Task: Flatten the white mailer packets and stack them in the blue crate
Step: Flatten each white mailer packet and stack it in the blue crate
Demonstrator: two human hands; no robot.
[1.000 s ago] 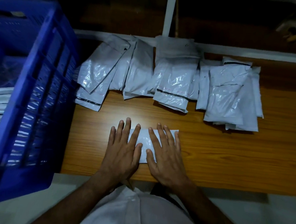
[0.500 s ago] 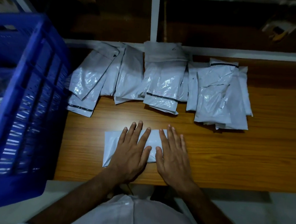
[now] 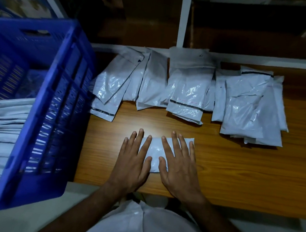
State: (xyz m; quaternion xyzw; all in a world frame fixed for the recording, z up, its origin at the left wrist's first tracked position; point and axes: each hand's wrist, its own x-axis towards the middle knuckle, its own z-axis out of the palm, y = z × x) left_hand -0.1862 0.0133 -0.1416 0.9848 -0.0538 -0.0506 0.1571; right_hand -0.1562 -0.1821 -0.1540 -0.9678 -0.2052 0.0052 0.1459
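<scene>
On table [image 3: 235,176], both hands flat, packet [image 3: 155,152]

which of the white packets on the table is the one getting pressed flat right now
The small packet at the near table edge, alone under both flat palms: left hand, right hand. The other packets lie untouched in overlapping piles along the far edge.

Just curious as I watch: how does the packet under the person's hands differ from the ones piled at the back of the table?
The packet under the hands lies alone, crosswise, near the table's front edge, pressed by the left hand and right hand. The back packets overlap in loose heaps, mostly lengthwise, untouched, some showing dark seal strips. Both are glossy white plastic mailers.
</scene>
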